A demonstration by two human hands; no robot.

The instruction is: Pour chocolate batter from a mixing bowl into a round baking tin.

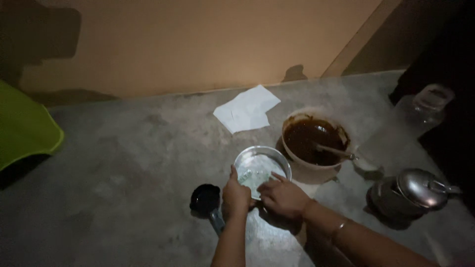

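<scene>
Left hand (236, 197): grips the near rim of the round shallow metal pan (262, 168), fingers clamped on its edge, thumb up along the rim.
Right hand (283, 197): rests on the pan's near right rim, fingers together and reaching into it; whether they pinch anything I cannot tell.
Pan: sits on the grey concrete floor (128, 163), just beside the pale round bowl of dark brown sauce (312, 143), holding something pale and greenish.
Bowl: a spoon (336, 151) lies in it, handle to the right.
Near the left hand: small black ladle (206, 200) on the floor.
Further off: white paper sheet (247, 109), lidded steel pot (410, 193), clear glass jar (428, 106), green plastic seat (24, 126).
</scene>
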